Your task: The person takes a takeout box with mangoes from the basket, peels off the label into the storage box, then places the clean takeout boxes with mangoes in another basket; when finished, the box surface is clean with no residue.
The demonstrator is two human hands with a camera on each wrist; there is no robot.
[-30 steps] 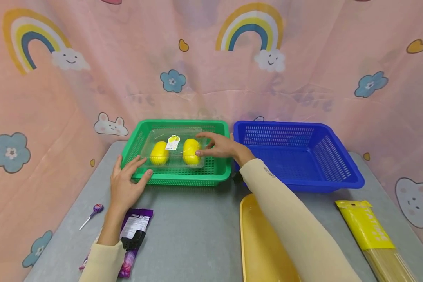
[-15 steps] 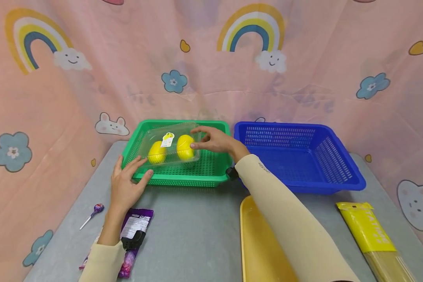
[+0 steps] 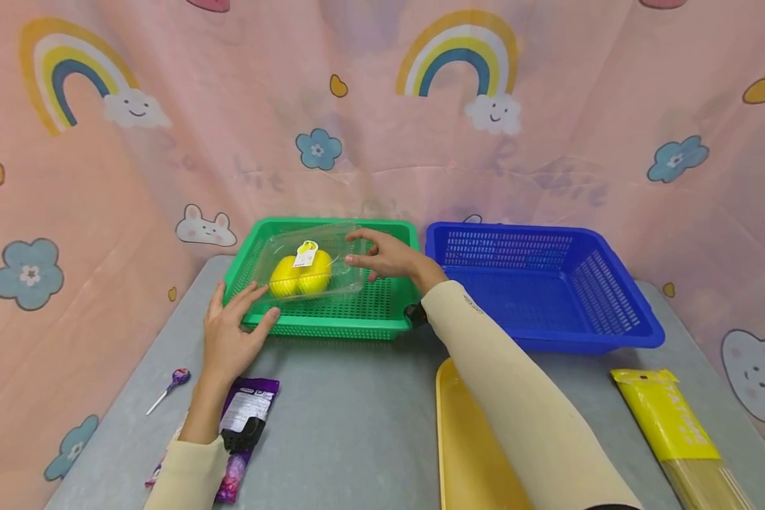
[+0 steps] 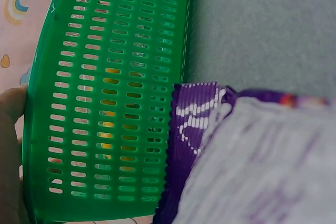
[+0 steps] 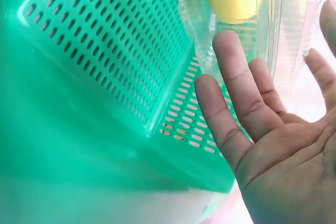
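A clear plastic box (image 3: pixel 344 280) holds two yellow fruits (image 3: pixel 315 273), close together toward its left, under a white label. It sits aslant in the green basket (image 3: pixel 331 322). At the box's right end is my right hand (image 3: pixel 392 256); in the right wrist view its fingers (image 5: pixel 233 64) are spread and fairly straight near the plastic, and whether they touch it I cannot tell. My left hand (image 3: pixel 232 336) rests at the basket's front left rim with fingers spread, fingertips by the box's left end. The left wrist view shows mostly the basket's side.
To the right stands a blue basket (image 3: pixel 519 297). A yellow tray (image 3: pixel 474 453) lies partly under the right forearm. A packet of noodles (image 3: pixel 669 425) is at the far right. A lollipop (image 3: pixel 177 377) and a purple packet (image 3: pixel 255 397) lie at the left, the packet partly under the left forearm.
The box has shifted left and turned aslant in the green basket. Its fruits have come together toward the left. My right hand moved slightly left; the left hand stayed put.
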